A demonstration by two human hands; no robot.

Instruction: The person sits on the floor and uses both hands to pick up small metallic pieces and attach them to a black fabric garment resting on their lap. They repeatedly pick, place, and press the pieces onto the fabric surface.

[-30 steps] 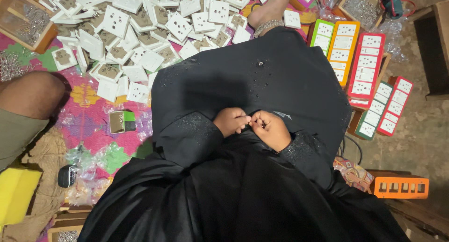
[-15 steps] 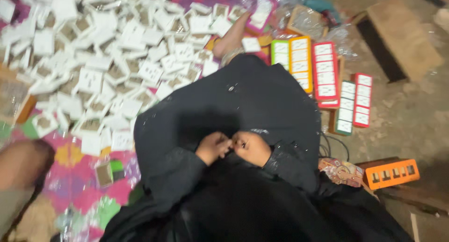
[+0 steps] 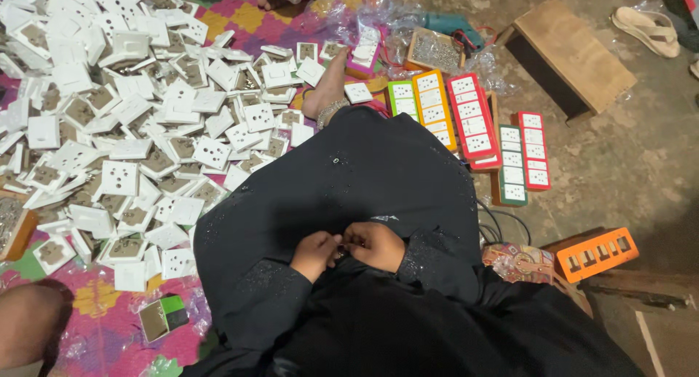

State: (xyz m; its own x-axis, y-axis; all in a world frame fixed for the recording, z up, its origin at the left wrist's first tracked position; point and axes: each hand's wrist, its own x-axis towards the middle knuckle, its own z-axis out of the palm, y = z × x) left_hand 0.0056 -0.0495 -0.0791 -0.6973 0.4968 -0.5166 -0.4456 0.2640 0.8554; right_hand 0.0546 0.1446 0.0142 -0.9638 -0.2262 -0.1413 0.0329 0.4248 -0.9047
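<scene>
Black-robed lap, left hand (image 3: 314, 254) and right hand (image 3: 377, 244) touching, fingers pinched together on something too small to tell

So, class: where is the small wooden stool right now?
In the head view, the wooden stool stands upper right on the bare floor, right of the screw tray, near a sandal.

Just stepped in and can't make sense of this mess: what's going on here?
A person in black clothing sits on the floor, the left hand and right hand pressed together in the lap over something too small to make out. To their left, a big heap of white socket plates covers a colourful mat. Ahead lie finished strips of sockets in coloured frames, with a wooden stool beyond and an orange frame at the right.
</scene>
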